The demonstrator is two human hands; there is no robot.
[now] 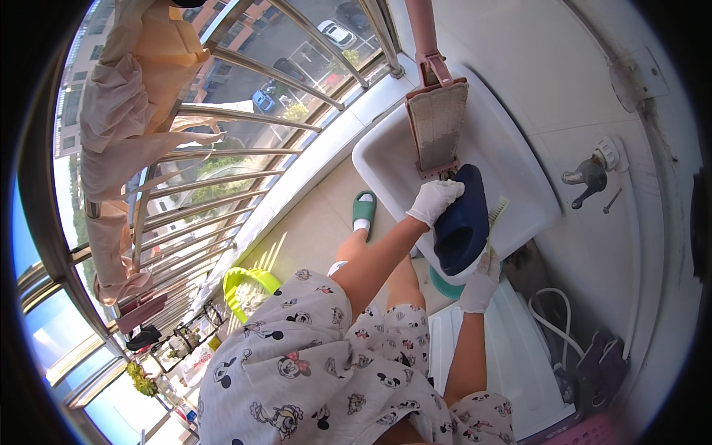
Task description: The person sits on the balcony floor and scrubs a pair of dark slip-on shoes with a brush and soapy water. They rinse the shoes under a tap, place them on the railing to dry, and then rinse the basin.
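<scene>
A dark blue slide sandal (460,222) is tilted over the white sink (520,167). My left hand (435,201), in a white disposable glove, grips the sandal by its edge near one end. In my right hand (479,286), gloved too, is the handle of a scrubbing brush (498,211). The brush's pale bristles show beside the sandal's right edge, and part of its handle is hidden by my fingers. A flat mop head (438,127) with a greyish pad and pink frame leans in the sink just beyond the sandal.
A metal tap (589,177) juts from the tiled wall at right. Below the sink stands a white lidded appliance or cabinet (500,361), with a pale hose (556,322) beside it. A lime-green basket (253,272) is on the floor at left, near the metal railing (245,147).
</scene>
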